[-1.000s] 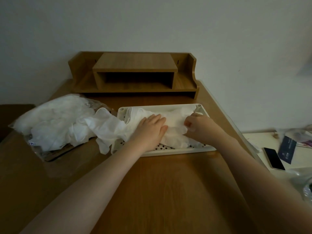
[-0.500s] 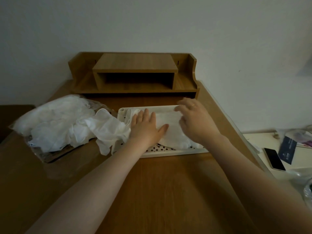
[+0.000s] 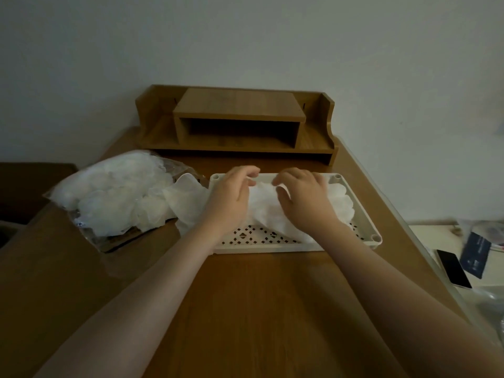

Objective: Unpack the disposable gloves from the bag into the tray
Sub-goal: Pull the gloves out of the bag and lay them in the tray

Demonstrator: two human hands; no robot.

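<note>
Wooden desk [image 3: 259, 309]; wooden desktop shelf organiser [image 3: 237, 124] at far edge; black smartphone [image 3: 454, 268] and dark blue booklet [image 3: 476, 253] at right.

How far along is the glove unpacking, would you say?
Early, I'd judge. Done: a few white disposable gloves lie in the white perforated plastic tray. In hand: the left hand and right hand rest on them, fingers curled at the far edge. Left: the clear plastic bag still looks full, one glove draped over the tray's rim.
</note>
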